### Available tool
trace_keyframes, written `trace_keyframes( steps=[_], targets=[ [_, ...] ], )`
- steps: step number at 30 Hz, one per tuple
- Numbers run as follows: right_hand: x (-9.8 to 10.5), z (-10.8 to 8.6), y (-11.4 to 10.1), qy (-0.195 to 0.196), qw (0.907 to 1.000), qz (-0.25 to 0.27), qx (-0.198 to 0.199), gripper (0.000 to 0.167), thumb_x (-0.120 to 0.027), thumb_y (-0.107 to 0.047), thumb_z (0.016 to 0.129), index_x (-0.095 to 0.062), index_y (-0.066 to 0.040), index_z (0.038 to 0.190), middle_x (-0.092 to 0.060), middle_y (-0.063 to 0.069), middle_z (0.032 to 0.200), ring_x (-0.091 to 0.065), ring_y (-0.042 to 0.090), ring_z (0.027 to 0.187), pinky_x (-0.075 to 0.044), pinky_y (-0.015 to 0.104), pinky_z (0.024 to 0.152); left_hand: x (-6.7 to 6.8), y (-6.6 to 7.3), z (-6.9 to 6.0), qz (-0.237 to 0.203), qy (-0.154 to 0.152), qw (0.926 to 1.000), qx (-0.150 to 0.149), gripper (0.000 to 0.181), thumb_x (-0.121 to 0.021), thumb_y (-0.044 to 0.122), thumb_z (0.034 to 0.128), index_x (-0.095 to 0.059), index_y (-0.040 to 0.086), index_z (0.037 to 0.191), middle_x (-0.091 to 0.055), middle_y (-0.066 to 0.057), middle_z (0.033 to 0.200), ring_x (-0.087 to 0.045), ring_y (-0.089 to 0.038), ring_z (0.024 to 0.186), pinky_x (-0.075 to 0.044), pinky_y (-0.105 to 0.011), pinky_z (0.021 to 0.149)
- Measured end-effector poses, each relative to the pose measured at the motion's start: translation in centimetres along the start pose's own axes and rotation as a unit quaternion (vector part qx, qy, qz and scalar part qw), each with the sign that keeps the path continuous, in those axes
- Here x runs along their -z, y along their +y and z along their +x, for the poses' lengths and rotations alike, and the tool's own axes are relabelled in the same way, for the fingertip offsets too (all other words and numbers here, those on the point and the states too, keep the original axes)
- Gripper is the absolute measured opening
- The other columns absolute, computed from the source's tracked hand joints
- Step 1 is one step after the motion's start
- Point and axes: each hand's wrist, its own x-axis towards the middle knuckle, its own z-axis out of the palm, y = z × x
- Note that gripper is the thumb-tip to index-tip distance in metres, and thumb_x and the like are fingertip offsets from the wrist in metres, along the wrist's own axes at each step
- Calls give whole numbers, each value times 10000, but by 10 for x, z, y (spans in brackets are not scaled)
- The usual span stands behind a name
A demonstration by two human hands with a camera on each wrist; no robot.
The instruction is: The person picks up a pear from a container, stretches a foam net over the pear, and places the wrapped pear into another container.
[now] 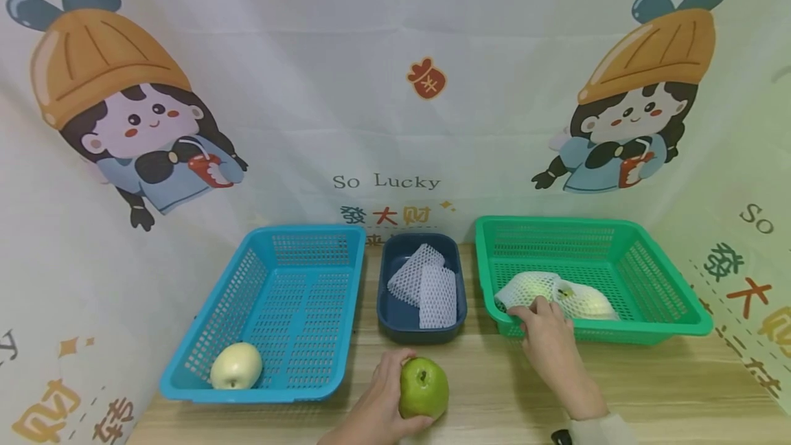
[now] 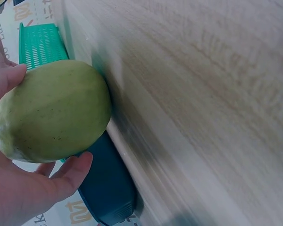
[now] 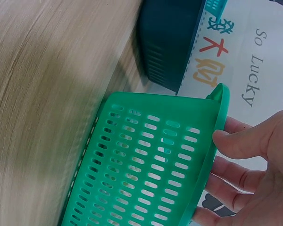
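Note:
In the head view my left hand [image 1: 386, 397] grips a green pear [image 1: 423, 390] at the front middle, fingers behind it and thumb in front. The left wrist view shows the thumb and fingertips around the pear [image 2: 56, 110]. My right hand [image 1: 550, 332] reaches over the front rim of the green basket [image 1: 593, 328], beside two fruits in white foam nets [image 1: 528, 287]. Seen from the right wrist, the thumb lies by the basket rim [image 3: 216, 150] and the spread fingers pass behind it. Their tips are partly hidden, so contact with a net is unclear.
A blue basket [image 1: 299, 393] stands on the left with one pale yellow fruit [image 1: 237, 366] in its front left corner. Between the baskets is a navy box [image 1: 420, 335] containing empty foam nets [image 1: 439, 297]. A printed cloth [image 1: 309, 108] hangs behind the wooden table [image 1: 482, 390].

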Motion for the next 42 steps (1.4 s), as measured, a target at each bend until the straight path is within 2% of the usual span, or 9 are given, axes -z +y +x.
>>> trace_keyframes(
  steps=[8,14,20,26,30,35,39,42],
  targets=[
    [5,2,-1,-156,9999,20,-1,292,-661,63,747,-695,-98,988,-483,77,764,-385,206,672,-256,283,550,10,5,1,278,122,9995,-112,863,-797,350,670,-304,94,1330,-395,-66,1285,-421,-237,1194,-412,-475,973],
    [7,3,-1,-231,9997,57,36,288,-652,69,755,-697,-100,985,-485,81,759,-380,206,668,-255,282,542,24,11,1,336,156,9993,-53,857,-802,351,657,-323,130,1332,-385,-52,1333,-372,-253,1252,-360,-511,1016],
    [7,3,-2,-223,9997,107,13,298,-645,80,751,-698,-98,984,-487,77,760,-385,209,675,-256,287,548,39,15,2,825,229,9963,-120,768,-783,164,665,-370,134,1312,-422,-53,1311,-390,-267,1240,-378,-491,1008],
    [7,3,-2,-138,9999,69,32,293,-659,77,739,-701,-96,971,-497,88,764,-399,213,670,-274,286,542,46,13,6,1243,391,9914,-88,706,-634,-47,682,-411,131,1328,-442,-126,1319,-423,-313,1229,-417,-493,971],
    [7,4,-1,-114,9999,65,25,292,-670,73,733,-701,-99,966,-505,90,771,-418,222,678,-283,290,542,44,11,14,1760,522,9830,-56,648,-576,-76,725,-443,114,1329,-464,-142,1312,-461,-326,1203,-434,-468,959],
    [6,4,0,-133,9999,52,29,297,-660,77,734,-700,-102,966,-501,92,767,-410,221,676,-279,291,540,32,6,23,2474,449,9678,80,659,-602,-121,690,-502,126,1293,-496,-134,1282,-498,-330,1155,-478,-438,900],
    [6,4,0,-148,9999,68,-10,297,-656,78,735,-700,-102,967,-497,90,767,-405,221,678,-274,291,542,22,-1,30,2600,446,9645,96,692,-653,-126,657,-509,129,1284,-497,-136,1273,-509,-337,1138,-510,-430,830],
    [6,4,-1,-172,9998,92,-31,300,-662,76,734,-699,-103,971,-496,86,770,-412,224,688,-274,291,548,17,-7,36,2708,612,9607,-18,681,-664,-130,646,-529,128,1262,-510,-140,1256,-521,-334,1122,-510,-428,833]
  ],
)
